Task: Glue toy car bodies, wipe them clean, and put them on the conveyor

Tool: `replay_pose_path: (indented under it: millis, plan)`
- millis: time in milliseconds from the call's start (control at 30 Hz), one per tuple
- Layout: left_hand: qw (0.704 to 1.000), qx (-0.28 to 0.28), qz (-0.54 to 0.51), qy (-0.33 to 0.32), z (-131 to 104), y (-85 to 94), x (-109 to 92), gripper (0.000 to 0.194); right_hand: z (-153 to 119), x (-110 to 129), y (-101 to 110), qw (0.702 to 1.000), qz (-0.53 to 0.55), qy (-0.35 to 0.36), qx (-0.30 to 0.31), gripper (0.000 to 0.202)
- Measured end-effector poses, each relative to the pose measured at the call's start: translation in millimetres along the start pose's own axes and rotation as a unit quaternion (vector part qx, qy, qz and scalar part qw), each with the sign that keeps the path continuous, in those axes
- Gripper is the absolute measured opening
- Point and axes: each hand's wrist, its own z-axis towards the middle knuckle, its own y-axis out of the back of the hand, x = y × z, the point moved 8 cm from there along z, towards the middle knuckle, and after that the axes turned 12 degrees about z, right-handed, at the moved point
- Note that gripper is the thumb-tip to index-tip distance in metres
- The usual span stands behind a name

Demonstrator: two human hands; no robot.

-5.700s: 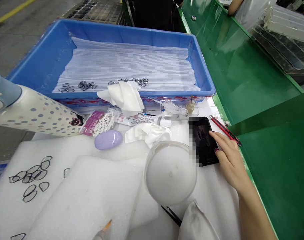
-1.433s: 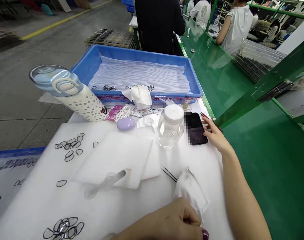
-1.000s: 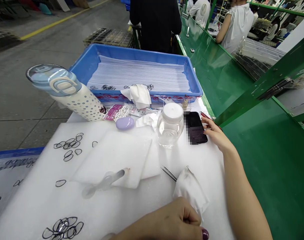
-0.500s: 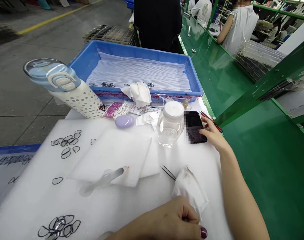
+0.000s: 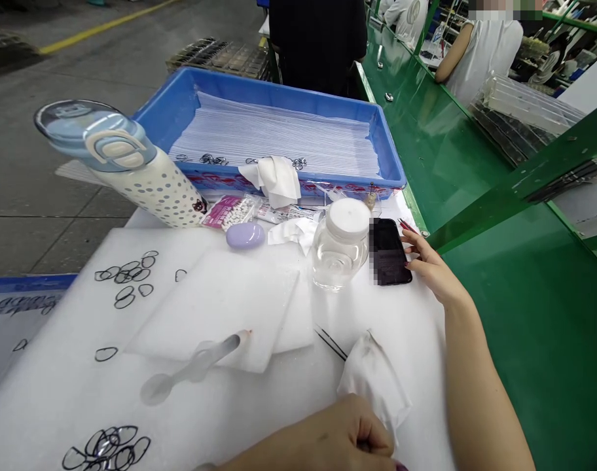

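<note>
One right hand (image 5: 429, 268), fingers loosely spread, at the edge of the flat glossy phone (image 5: 395, 252) on the foam-topped counter (image 5: 377, 306), step looks like phone handling, any lift calls for a thumb-finger pinch; left hand (image 5: 345, 435) curled, can't tell on what, by limp white cloth (image 5: 370, 376); smooth clear jar (image 5: 340, 255) just beside phone.

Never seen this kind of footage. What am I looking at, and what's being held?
No machine here: a person's two bare hands, seen from a head-worn camera looking forward and down. The right hand is at the edge of a phone, not gripping it. The left hand is curled in front of a white cloth; whether it holds anything is hidden. The white surface also bears black loops, a lidded clear jar and a purple case. Beyond is a blue bin.
</note>
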Motion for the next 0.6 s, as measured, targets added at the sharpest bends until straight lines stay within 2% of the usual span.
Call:
replay_pose_path:
  millis: [333, 600]
  plan:
    - [1.000, 0.010, -0.012, -0.014, 0.6, 1.4, -3.7, 0.052, 0.4, 0.5, -1.4, 0.999, -0.005, 0.025, 0.030, 0.081]
    - [1.000, 0.003, -0.019, 0.006, 2.0, 2.6, -4.9, 0.056, 4.9, -3.0, -12.4, 0.989, -0.126, 0.074, -0.029, 0.087]
